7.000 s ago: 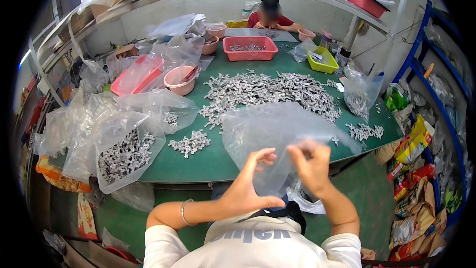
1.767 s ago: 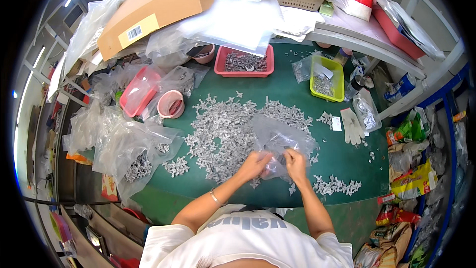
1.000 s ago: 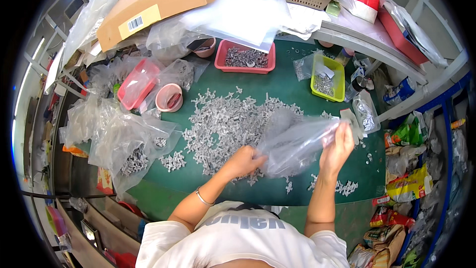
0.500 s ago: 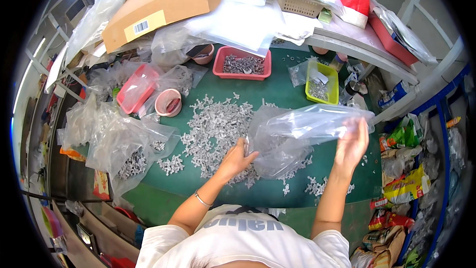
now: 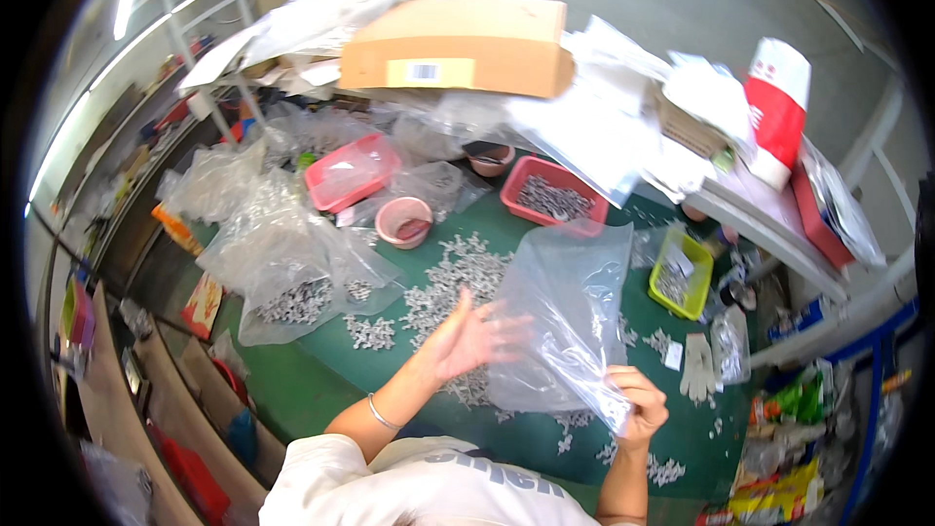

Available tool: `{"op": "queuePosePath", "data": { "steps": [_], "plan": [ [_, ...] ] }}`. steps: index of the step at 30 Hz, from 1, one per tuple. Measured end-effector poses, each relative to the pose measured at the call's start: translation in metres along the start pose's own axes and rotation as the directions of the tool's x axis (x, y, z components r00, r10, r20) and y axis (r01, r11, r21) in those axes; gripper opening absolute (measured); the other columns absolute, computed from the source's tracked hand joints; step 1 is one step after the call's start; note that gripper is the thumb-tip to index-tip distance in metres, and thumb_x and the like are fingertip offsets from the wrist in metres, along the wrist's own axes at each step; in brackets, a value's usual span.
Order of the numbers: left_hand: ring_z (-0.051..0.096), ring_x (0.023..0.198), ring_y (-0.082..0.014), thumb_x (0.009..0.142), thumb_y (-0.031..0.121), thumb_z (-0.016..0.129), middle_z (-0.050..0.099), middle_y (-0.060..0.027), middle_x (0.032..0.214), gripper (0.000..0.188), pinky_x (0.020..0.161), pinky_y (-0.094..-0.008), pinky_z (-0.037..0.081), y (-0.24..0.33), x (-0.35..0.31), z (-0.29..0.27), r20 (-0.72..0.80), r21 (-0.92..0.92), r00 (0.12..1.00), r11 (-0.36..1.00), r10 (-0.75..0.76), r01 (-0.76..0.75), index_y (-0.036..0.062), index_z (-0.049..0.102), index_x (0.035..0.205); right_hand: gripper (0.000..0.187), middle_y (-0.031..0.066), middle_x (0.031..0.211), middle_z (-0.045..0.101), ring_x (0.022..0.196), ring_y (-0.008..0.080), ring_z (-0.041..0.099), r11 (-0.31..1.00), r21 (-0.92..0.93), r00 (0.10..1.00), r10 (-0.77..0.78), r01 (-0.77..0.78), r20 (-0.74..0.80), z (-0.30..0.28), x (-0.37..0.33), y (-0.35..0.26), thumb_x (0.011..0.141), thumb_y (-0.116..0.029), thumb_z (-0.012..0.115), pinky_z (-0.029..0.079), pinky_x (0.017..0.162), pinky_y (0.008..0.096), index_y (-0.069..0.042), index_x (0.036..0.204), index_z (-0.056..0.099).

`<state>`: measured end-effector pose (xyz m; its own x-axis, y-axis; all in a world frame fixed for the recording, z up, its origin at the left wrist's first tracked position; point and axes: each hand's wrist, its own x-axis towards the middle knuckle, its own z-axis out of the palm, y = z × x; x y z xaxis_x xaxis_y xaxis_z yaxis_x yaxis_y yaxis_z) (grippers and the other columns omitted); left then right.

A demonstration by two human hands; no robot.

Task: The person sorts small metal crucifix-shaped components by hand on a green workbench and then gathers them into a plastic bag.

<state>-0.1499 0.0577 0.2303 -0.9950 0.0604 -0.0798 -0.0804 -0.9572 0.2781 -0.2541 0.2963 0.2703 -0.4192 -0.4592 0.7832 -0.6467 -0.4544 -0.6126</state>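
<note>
A large clear plastic bag [image 5: 565,282] hangs over the green work table [image 5: 336,370], bunched at its lower right corner. My right hand [image 5: 638,404] is closed on that corner. My left hand [image 5: 467,339] is beside the bag's left edge, fingers spread and slightly blurred; whether they touch the film I cannot tell. Beneath and behind it lies a loose heap of small grey metal-looking parts [image 5: 453,278], partly hidden by the bag. More such parts [image 5: 370,333] form a small cluster to the left, near another clear bag [image 5: 258,268] with parts in it.
A pink tray [image 5: 531,217] of small parts stands behind the bag, a pink cup [image 5: 397,240] left of it. On the right are a yellow-green tray [image 5: 702,284] and a whitish glove [image 5: 697,370]. A cardboard box [image 5: 458,34] and papers top the back shelf.
My right hand has come down and nearer with the bag, now gripping its corner. My left hand has opened, fingers spread. The bag hangs flatter, and the whole view has shifted and tilted.
</note>
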Motion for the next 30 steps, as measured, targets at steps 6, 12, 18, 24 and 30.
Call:
{"op": "queuePosePath", "data": {
  "steps": [6,12,18,24,30],
  "plan": [
    [0.056,0.101,-0.0246,0.078,0.004,0.062,0.052,-0.0178,0.116,0.063,0.081,-0.0304,0.048,0.041,-0.033,-0.051,-0.207,0.502,0.865,0.808,0.457,-0.307,0.0051,0.028,0.131,0.029,0.0199,0.104,0.054,0.103,0.0371,0.049,0.831,-0.475,0.896,0.409,-0.288,0.173,0.031,-0.006,0.026,0.066,0.008,0.058,0.039,0.089,0.0412,0.003,0.094,0.055],
    [0.058,0.098,-0.0225,0.076,-0.006,0.052,0.055,-0.0155,0.113,0.061,0.081,-0.0294,0.047,0.132,-0.061,-0.117,-0.132,0.829,0.517,0.38,0.846,-0.41,0.0046,0.03,0.132,0.073,0.0184,0.129,0.035,0.122,0.0357,0.029,0.437,-0.804,0.849,0.507,-0.404,-0.151,0.019,-0.042,0.067,0.056,-0.005,0.074,0.024,0.099,0.0447,-0.003,0.121,0.04],
    [0.056,0.098,-0.0273,0.07,-0.011,0.042,0.057,-0.0128,0.111,0.058,0.081,-0.0345,0.044,0.327,-0.075,-0.164,0.487,0.627,0.325,-0.583,0.811,0.517,0.0106,0.046,0.123,0.113,0.02,0.136,0.026,0.127,0.0352,0.023,0.011,-0.886,0.76,0.519,-0.463,-0.39,0.018,-0.045,0.088,0.038,-0.022,0.083,0.022,0.097,0.048,-0.006,0.133,0.025],
    [0.046,0.109,-0.03,0.081,0.014,0.045,0.051,-0.0109,0.116,0.035,0.089,-0.0495,0.034,0.439,0.002,-0.231,0.435,-0.033,0.541,-0.587,0.72,0.809,0.0188,0.052,0.115,0.123,0.0233,0.132,0.035,0.123,0.0382,0.032,0.202,-0.723,0.557,0.778,-0.66,-0.291,0.009,-0.051,0.075,0.04,-0.028,0.087,0.028,0.1,0.0462,-0.009,0.139,0.015],
    [0.037,0.118,-0.0384,0.082,0.022,0.046,0.042,-0.0155,0.126,0.05,0.092,-0.0597,0.027,0.467,-0.027,-0.335,0.225,-0.135,0.465,-0.445,0.856,0.885,0.0122,0.036,0.13,0.109,0.0218,0.116,0.046,0.092,0.0259,0.053,0.249,-0.584,0.543,0.735,-0.773,-0.406,0.012,-0.069,0.121,0.052,-0.01,0.081,0.045,0.072,0.0353,-0.003,0.137,0.014]
  ]
}}
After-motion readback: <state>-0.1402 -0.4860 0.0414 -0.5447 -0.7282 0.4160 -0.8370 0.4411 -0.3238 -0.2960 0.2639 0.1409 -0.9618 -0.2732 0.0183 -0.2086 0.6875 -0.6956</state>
